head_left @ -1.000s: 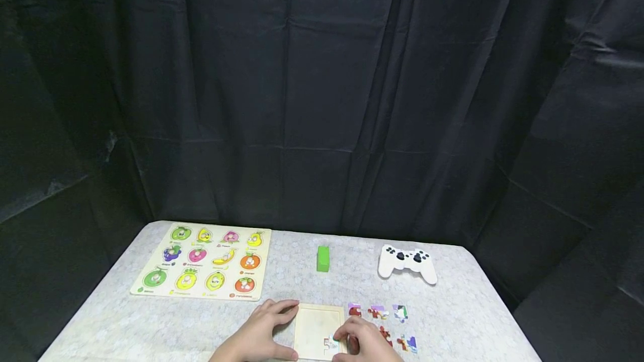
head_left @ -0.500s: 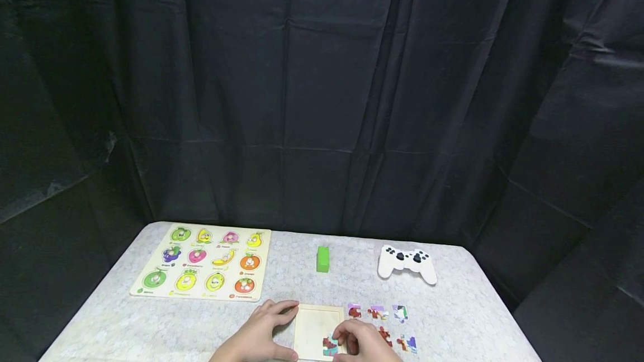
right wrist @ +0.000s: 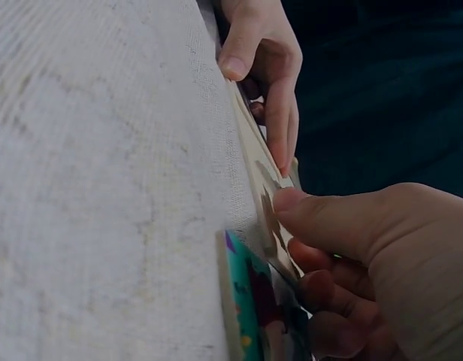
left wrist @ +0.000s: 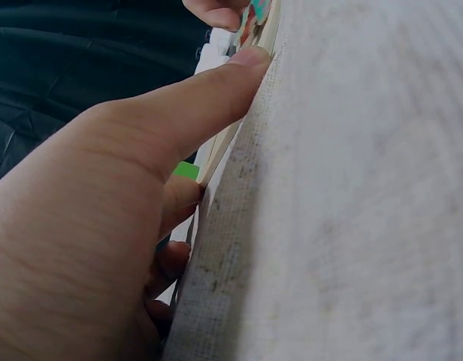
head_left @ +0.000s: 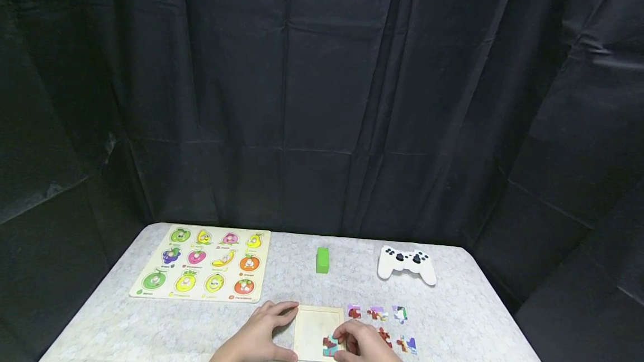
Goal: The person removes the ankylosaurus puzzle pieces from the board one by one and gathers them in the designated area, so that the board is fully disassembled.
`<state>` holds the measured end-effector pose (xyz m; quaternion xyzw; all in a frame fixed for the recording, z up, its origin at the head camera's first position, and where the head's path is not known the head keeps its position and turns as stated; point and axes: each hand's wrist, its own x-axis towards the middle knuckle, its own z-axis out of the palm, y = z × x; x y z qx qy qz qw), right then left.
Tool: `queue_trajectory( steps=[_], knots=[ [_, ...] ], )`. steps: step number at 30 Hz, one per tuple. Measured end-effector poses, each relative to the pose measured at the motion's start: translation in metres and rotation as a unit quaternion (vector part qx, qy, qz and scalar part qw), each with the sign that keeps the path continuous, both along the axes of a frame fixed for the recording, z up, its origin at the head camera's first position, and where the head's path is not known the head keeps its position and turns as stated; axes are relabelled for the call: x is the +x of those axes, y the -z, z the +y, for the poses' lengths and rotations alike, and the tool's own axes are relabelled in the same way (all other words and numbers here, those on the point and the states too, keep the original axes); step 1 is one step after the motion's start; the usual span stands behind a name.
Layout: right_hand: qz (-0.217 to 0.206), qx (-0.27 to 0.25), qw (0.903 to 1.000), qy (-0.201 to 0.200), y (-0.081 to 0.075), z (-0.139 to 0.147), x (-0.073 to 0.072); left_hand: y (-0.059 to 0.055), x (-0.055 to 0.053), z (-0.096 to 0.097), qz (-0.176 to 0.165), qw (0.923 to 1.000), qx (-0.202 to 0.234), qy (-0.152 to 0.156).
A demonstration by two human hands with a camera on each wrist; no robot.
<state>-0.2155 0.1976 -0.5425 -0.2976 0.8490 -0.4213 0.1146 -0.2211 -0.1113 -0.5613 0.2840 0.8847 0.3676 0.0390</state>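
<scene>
A shallow wooden puzzle tray (head_left: pixel 317 328) lies at the front of the table in the head view. My left hand (head_left: pixel 261 331) spans its left side, thumb at the near corner and index finger at the far corner. In the tray's near right corner sits a red and teal jigsaw piece (head_left: pixel 330 346). My right hand (head_left: pixel 363 341) pinches at this piece's right side with thumb and fingers; part of the piece is hidden under them. The right wrist view shows the right thumb (right wrist: pixel 292 201) over the tray and a teal-edged loose jigsaw piece (right wrist: pixel 246 301) beside the fingers.
Several loose jigsaw pieces (head_left: pixel 377 313) lie right of the tray. Behind are a green block (head_left: pixel 322 260) and a white game controller (head_left: pixel 406 265). A fruit peg puzzle board (head_left: pixel 201 264) covers the back left. A dark curtain (head_left: pixel 322 99) hangs behind the table.
One second ago the jigsaw piece under my right hand looked pale and washed out; since then its red and teal print shows. Both hands have hardly moved.
</scene>
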Motion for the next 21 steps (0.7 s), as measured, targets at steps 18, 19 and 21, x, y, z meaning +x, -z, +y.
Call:
queue_trajectory(
  steps=[18,19,21],
  knots=[
    [0.069,0.035,0.9839,0.161,-0.02,0.094,0.028,0.004,-0.005,-0.005,-0.037,0.9991,0.014,0.016],
    [0.057,0.044,0.9809,0.181,-0.018,0.099,0.031,0.004,-0.004,-0.005,-0.04,0.999,0.015,0.016],
    [0.042,0.051,0.9775,0.2,-0.01,0.112,0.035,0.003,-0.004,-0.006,-0.041,0.9989,0.018,0.018]
  ],
)
